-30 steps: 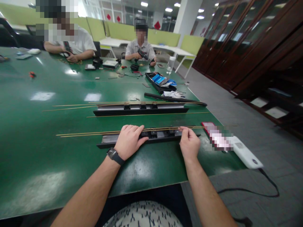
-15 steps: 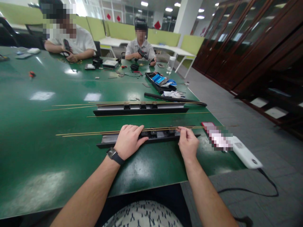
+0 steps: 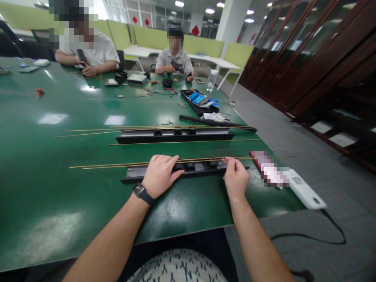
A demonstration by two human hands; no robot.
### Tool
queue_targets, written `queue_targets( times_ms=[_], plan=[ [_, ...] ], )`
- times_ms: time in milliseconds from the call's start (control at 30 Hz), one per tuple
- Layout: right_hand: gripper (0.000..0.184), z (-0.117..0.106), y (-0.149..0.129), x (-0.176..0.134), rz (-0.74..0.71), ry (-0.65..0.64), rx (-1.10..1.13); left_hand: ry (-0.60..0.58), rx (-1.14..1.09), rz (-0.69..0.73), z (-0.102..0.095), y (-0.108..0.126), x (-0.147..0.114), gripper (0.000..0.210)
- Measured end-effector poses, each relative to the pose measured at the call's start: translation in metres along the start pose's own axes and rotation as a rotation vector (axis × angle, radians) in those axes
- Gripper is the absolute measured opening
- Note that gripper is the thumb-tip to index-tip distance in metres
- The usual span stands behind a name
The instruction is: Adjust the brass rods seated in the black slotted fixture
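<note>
A dark channel-shaped rail (image 3: 136, 172) lies crosswise on the table in front of me, with several black blocks (image 3: 213, 163) inside it. Thin brass-coloured rods (image 3: 102, 166) run along the rail and stick out past its left end and on to the right. My left hand (image 3: 158, 176) is closed over the rail's left half, thumb on the near side and fingers over the rods. Toward the right end, my right hand (image 3: 237, 178) pinches one thin rod between thumb and fingertips. The rod's section inside that pinch is hidden.
Behind lies a second rail (image 3: 176, 138) with more thin rods. Farther back are a black bar (image 3: 205, 120), white gloves (image 3: 214, 117) and a black tray (image 3: 190, 102). A phone (image 3: 268, 170) and a white device (image 3: 305, 190) rest at right. Two people sit opposite.
My right hand has shifted slightly right along the rail. One rod's left end has slid right with it. My left hand stays in place.
</note>
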State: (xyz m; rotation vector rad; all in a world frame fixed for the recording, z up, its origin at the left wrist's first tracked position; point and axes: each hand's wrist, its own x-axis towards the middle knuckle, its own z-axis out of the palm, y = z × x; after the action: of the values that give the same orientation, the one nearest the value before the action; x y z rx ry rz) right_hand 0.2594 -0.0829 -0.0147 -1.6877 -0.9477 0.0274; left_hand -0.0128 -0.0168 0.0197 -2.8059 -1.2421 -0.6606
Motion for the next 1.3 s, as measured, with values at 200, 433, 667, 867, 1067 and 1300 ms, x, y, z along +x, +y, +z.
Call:
queue_targets(
  times_ms=[200,433,667,867,1067,1300],
  plan=[
    [0.041,-0.0002,-0.0036,-0.0026,-0.032,-0.051,0.016,0.001,0.006,0.004,0.0,0.0,0.0,0.047],
    [0.038,0.0011,-0.0028,-0.0026,-0.035,-0.03,-0.005,0.007,0.004,0.001,0.0009,-0.0005,0.0,0.047],
    [0.038,-0.0006,0.0023,0.0011,-0.022,0.013,-0.018,-0.001,0.0,0.003,0.0001,-0.0002,0.0001,0.047],
    [0.046,-0.001,0.0004,0.0,-0.027,0.002,0.003,-0.003,0.004,-0.004,-0.0001,0.0,0.0005,0.047],
    [0.044,0.0004,-0.002,-0.0027,-0.035,-0.072,0.032,0.002,-0.006,-0.007,-0.0003,0.0001,0.0006,0.046],
    [0.039,-0.0004,-0.0036,-0.0024,-0.013,-0.083,0.037,0.021,0.0,0.005,0.0005,-0.0003,0.0001,0.045]
  ],
)
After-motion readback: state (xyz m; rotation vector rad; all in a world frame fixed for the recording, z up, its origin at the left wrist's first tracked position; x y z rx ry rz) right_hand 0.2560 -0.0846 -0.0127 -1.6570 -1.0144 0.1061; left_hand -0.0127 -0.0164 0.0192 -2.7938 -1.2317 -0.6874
